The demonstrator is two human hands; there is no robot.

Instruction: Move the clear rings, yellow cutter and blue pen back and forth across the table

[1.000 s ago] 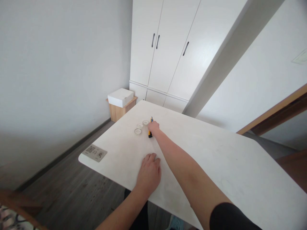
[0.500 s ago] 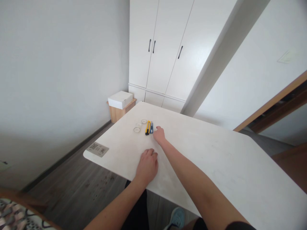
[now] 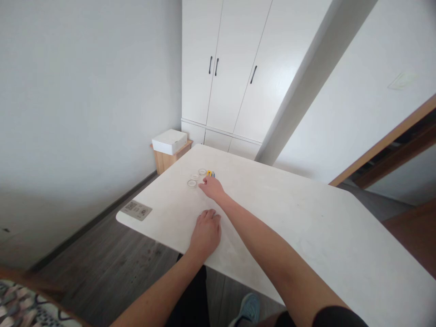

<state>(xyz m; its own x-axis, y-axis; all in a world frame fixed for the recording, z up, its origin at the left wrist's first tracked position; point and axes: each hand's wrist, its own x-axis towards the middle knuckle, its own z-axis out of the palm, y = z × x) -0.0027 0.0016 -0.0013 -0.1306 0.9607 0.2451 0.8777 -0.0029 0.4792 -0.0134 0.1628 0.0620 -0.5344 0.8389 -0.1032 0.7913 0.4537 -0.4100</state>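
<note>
My left hand rests palm down on the white table near its front edge, fingers lying loosely, holding nothing. Farther in, my right hand hovers over or touches a yellow utility knife and a blue tool, covering most of both. Its thumb and forefinger are a little apart, with nothing visible between them. Just left of these fingertips lie clear round rings, like rolls of transparent tape: a near one, a far one and a fainter one between them.
A grey label with printed codes is stuck at the table's left corner. Beyond the table, a white box sits on a wooden stand. White cupboards stand behind. A patterned cloth shows at lower left.
My right hand has moved left from beside the knife and the blue tool to over them, towards the clear rings. My left hand stays in place on the table.
</note>
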